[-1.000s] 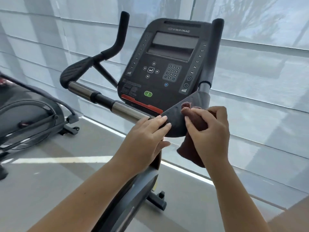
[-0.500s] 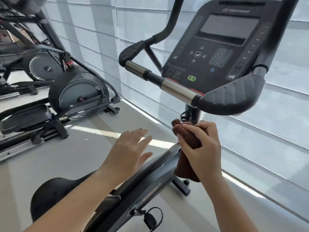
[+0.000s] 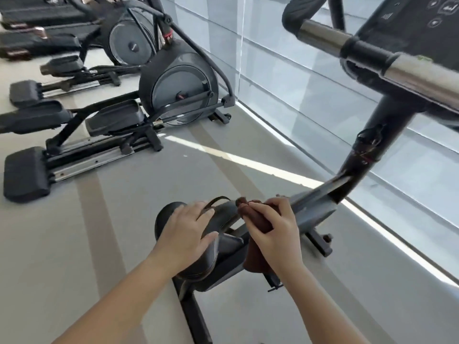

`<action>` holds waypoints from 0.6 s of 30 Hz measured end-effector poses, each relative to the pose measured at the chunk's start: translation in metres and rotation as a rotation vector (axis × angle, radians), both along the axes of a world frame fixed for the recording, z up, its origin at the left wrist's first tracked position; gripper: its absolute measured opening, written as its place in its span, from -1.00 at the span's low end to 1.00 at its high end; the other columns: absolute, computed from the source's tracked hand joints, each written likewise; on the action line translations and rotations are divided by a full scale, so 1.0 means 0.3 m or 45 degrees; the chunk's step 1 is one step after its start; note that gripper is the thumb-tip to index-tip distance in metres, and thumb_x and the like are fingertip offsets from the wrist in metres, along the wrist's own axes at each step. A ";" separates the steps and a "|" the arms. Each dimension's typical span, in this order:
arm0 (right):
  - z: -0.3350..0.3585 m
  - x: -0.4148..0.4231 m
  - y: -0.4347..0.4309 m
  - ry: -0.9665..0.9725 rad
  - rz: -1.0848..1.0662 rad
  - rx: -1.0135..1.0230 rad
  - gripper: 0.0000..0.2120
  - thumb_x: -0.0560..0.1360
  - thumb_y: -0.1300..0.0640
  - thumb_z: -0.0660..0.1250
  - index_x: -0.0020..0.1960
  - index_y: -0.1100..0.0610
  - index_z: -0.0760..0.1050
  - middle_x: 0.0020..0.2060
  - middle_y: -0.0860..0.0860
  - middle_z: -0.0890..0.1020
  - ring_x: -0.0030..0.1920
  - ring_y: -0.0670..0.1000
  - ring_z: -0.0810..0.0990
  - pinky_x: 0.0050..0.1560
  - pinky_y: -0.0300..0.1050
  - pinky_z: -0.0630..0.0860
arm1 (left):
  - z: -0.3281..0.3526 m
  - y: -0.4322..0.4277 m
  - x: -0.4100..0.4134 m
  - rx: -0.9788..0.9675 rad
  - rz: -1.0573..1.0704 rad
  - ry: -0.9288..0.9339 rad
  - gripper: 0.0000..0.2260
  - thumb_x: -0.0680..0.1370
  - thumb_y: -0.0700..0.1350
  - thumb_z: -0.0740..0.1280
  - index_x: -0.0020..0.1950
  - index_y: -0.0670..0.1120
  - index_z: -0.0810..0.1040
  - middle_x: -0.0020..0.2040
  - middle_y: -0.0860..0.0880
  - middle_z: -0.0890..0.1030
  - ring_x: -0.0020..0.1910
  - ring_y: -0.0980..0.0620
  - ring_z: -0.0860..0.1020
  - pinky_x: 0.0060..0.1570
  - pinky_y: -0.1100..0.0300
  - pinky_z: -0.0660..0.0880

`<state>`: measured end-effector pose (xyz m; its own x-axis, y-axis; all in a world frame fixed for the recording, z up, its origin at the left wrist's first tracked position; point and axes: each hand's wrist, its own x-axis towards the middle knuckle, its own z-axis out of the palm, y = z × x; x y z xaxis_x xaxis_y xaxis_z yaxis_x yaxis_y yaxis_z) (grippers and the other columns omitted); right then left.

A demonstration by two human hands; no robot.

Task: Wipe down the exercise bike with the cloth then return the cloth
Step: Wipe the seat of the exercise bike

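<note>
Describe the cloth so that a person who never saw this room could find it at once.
Start at the near exercise bike and go down its slanted frame to the black saddle. Just right of the saddle, the right hand grips the cloth, which hangs below the fist. It is the only brown, soft thing among black and grey metal.

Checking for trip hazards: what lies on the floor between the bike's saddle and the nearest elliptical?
Head view: nothing but bare grey floor, crossed by a sunlit strip, between saddle and elliptical.
</note>
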<state>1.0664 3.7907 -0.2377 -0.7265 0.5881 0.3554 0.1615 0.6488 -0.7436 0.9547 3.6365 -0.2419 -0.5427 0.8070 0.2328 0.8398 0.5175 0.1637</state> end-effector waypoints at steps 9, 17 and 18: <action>-0.216 -0.148 -0.279 -0.078 -0.110 -0.130 -0.77 0.36 0.15 0.48 0.02 0.11 0.62 -0.01 0.00 0.49 0.03 0.04 0.44 0.08 -0.14 0.40 | -0.198 -0.185 -0.119 -0.140 0.084 -0.128 -0.52 0.40 -0.04 0.47 0.24 -0.24 0.50 0.30 -0.26 0.46 0.32 -0.23 0.38 0.21 -0.19 0.33; -0.314 -0.279 -0.338 -0.278 -0.087 0.060 -0.78 0.38 0.11 0.46 0.02 0.10 0.62 0.03 0.11 0.54 0.09 0.16 0.45 0.02 0.07 0.47 | -0.299 -0.244 -0.220 -0.139 0.038 -0.280 -0.41 0.52 0.14 0.24 0.45 -0.14 0.23 0.50 -0.13 0.14 0.48 -0.05 0.05 0.39 -0.06 0.03; -0.316 -0.294 -0.328 -0.295 -0.078 0.079 -0.78 0.39 0.10 0.45 0.02 0.09 0.62 0.02 0.11 0.54 0.10 0.16 0.45 0.01 0.09 0.47 | -0.306 -0.249 -0.224 -0.149 0.028 -0.286 -0.40 0.52 0.16 0.21 0.46 -0.13 0.20 0.51 -0.11 0.11 0.48 -0.03 0.02 0.40 -0.04 0.00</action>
